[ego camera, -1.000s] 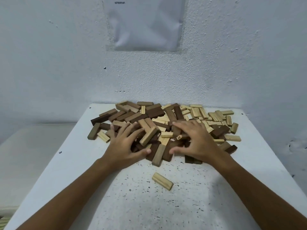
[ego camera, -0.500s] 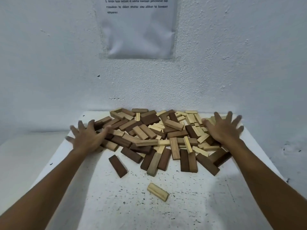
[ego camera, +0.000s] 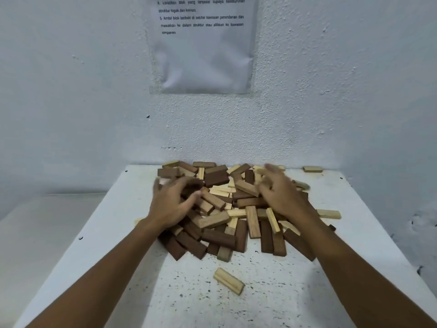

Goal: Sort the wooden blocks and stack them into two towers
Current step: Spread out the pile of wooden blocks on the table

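Blocks, wooden, light and dark, mixed in one loose heap (ego camera: 236, 209) on a white speckled table (ego camera: 260, 304), towards its far edge by the wall.

Nearest item: one pale block (ego camera: 228, 281) lay alone, well apart from the heap's front edge.

Next: dark blocks (ego camera: 189, 243) lined the heap's near side, with pale ones scattered through the middle.

On the heap: left hand (ego camera: 171, 204) rested on the left side, fingers spread and lightly bent; right hand (ego camera: 280, 196) rested on the right side, fingers blurred. Whether either hand had hold of a block could not be told.

Farthest: one pale stray (ego camera: 312, 169) lay near the back right corner; a printed sheet (ego camera: 203, 43) hung on the wall.

Towers: none stood; sorting had not visibly begun.

Risk, as judged: a broad sweep of the hands could push edge blocks off the table's right or far side.

Containers: none in view.
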The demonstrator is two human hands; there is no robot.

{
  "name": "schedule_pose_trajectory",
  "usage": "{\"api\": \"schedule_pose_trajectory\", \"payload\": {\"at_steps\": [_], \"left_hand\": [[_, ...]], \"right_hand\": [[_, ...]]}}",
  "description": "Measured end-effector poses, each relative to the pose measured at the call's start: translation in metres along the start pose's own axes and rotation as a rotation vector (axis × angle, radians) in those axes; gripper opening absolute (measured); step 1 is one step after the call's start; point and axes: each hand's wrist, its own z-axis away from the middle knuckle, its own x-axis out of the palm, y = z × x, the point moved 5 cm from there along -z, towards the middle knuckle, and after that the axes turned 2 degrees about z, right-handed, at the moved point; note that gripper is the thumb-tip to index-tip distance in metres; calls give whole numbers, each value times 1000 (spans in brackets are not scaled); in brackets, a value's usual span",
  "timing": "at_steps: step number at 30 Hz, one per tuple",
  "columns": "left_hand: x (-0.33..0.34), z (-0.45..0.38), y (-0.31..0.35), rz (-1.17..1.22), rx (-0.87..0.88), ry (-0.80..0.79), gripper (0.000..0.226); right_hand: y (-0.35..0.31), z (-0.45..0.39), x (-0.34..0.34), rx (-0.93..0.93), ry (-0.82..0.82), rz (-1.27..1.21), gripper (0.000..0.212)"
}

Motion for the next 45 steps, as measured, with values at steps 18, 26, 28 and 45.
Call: {"api": "schedule_pose_trajectory", "payload": {"at_steps": [18, 26, 28, 45], "left_hand": [[11, 73, 20, -95, -414, -75, 84], [16, 44, 40, -96, 38, -13, 77], [23, 33, 42, 30, 116, -175, 81], [18, 81, 55, -193, 468, -252, 126]], "right_hand": [[24, 88, -14, 249, 132, 171, 76], [-26, 21, 25, 184, 49, 240, 58], [-30, 8, 29, 136, 64, 200, 57], [-38, 103, 22, -407, -382, 394, 122]]}}
